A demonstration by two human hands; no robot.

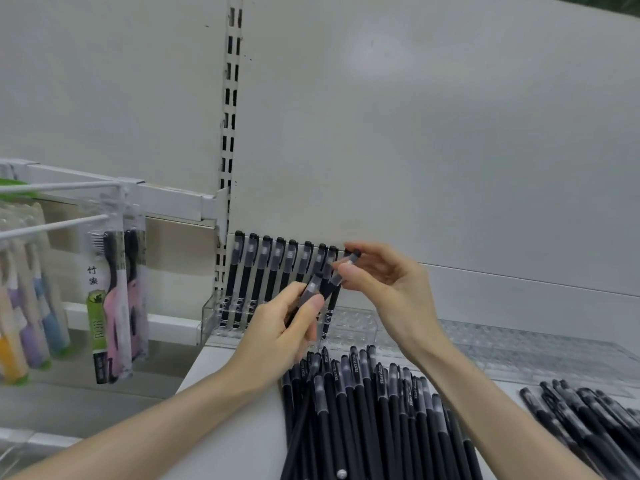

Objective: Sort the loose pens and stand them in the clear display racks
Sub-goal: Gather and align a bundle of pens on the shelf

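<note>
From the head view, the right hand [391, 289] sits at about four o'clock from the frame's middle; its grip is narrow, thumb and fingertips pinching a slim black pen with a smoky translucent cap [331, 306] just under that cap; the pen slants from one o'clock at the cap to seven o'clock at the tip, the tip low over the clear plastic display rack [356, 325], though whether it sits in a hole I cannot tell; the left hand [277, 329], at eight o'clock of the right one and close beside it, has its grip curled round a small bunch of black capped pens [313, 287], thumb pressed along them; at ten o'clock of the right hand a row of black capped pens [277, 256] stands in the rack, slightly tilted, before the white back panel [450, 133]; at six o'clock of the frame a heap of loose black pens [363, 417] lies on the white shelf [235, 427], directly below both hands; a second heap of black pens [588, 420] lies at four o'clock, just in front of more clear racks [519, 351]; at nine o'clock packs of toothbrushes [114, 299] hang from white hooks.
</note>
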